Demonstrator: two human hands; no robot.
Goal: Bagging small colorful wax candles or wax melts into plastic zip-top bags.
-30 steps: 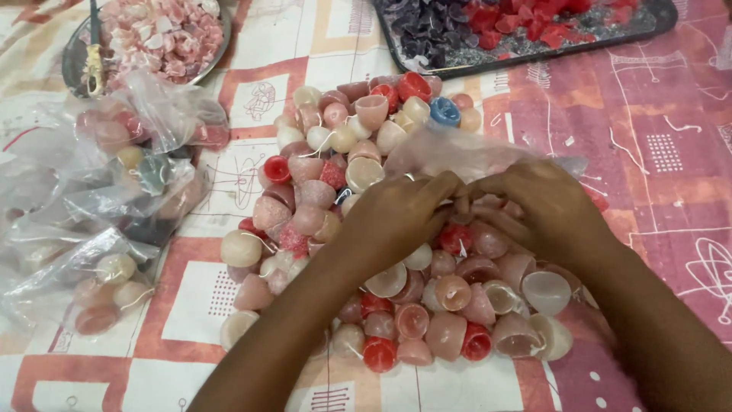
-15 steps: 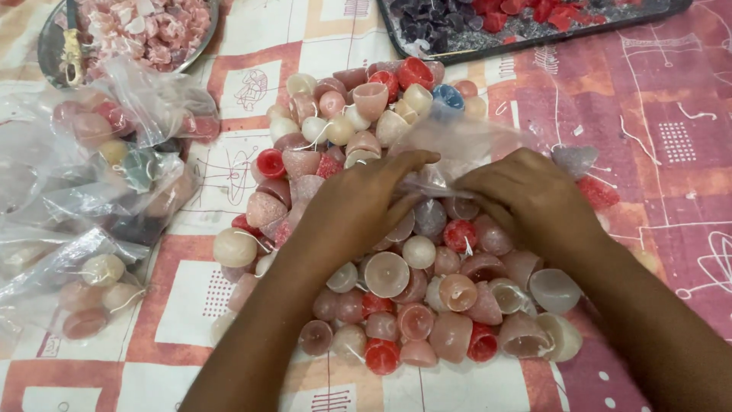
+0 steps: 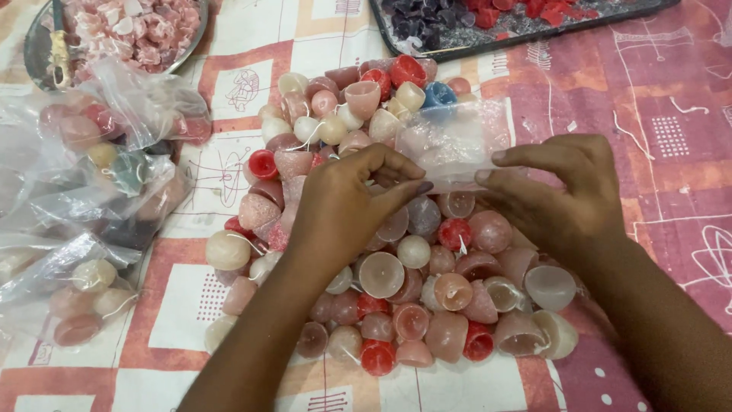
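Note:
A heap of small cup-shaped wax candles (image 3: 396,275) in pink, red, white and cream lies on the patterned cloth in front of me. Over the heap, my left hand (image 3: 343,202) and my right hand (image 3: 560,191) each pinch an edge of a small clear plastic bag (image 3: 450,141). The bag stretches between my fingertips and away from me, over the top of the heap. A single blue candle (image 3: 441,93) sits just beyond the bag.
Several clear bags filled with candles (image 3: 99,198) lie at the left. A round metal plate of pink wax pieces (image 3: 114,30) stands top left. A dark tray (image 3: 518,19) with red and dark wax pieces lies along the far edge.
My hands, close together over the candles before, have drawn apart with the bag's edges. The clear bag is now spread out between them.

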